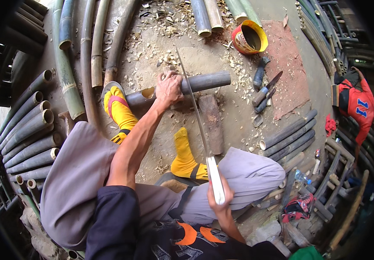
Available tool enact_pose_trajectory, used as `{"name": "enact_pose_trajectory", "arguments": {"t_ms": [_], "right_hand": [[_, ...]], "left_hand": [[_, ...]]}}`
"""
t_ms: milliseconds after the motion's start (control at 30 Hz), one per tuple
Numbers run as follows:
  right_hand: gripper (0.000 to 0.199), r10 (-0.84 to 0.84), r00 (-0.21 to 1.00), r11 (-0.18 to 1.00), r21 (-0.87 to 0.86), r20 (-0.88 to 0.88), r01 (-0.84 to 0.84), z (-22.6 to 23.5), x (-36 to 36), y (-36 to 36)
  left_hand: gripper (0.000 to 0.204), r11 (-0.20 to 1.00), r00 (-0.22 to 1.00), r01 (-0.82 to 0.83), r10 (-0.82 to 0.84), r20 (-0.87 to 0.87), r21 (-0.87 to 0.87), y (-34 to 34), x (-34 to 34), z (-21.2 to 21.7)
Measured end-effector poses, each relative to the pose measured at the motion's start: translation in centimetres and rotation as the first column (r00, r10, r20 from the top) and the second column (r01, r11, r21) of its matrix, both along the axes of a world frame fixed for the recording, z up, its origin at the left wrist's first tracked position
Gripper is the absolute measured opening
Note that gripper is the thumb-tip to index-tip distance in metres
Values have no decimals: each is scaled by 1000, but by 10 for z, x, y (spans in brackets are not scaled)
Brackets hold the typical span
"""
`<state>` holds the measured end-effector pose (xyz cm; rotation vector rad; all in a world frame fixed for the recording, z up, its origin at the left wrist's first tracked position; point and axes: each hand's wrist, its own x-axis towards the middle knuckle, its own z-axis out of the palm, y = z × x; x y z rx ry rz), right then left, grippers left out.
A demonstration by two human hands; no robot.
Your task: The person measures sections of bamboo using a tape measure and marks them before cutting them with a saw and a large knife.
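Head view: the bamboo [207, 81] lies under the gripping left hand [168, 89] and past the right hand [227, 193], which holds a saw [201, 125].

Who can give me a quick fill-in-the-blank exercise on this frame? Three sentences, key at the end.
1. The right hand holds the long, thin metal saw by its ____ handle.
2. The left hand holds the dark, round bamboo pole, and the saw's blade crosses to the ____ of that hand.
3. The person's two cloth socks are mostly ____, with black bands.

Missing words: white; right; yellow.
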<state>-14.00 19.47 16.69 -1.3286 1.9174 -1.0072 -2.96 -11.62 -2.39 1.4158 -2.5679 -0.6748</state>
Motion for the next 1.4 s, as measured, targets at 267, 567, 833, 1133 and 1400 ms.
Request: {"name": "enact_pose_trajectory", "arguments": {"t_ms": [267, 567, 833, 1133, 1400], "right_hand": [[50, 42, 997, 998, -50, -68, -45, -28, -7, -40], [43, 42, 995, 998, -34, -91, -45, -54, -9, -106], [42, 64, 996, 996, 61, -68, -60, 27, -9, 7], [54, 102, 991, 995, 12, -87, -101, -5, -16, -22], [42, 48, 996, 997, -53, -74, -52, -46, -16, -75]], "left_hand": [[45, 1000, 1000, -19, 19, 21, -17, -5, -7, -4], [47, 997, 998, -51, 53, 26, -58, 1, -21, -14], [56, 992, 993, -87, 94, 71, -92, -1, -2, -10], [52, 994, 991, -109, 111, 78, -27, 1, -8, -6], [48, 988, 991, -133, 135, 16, -82, 1, -19, -4]]}}
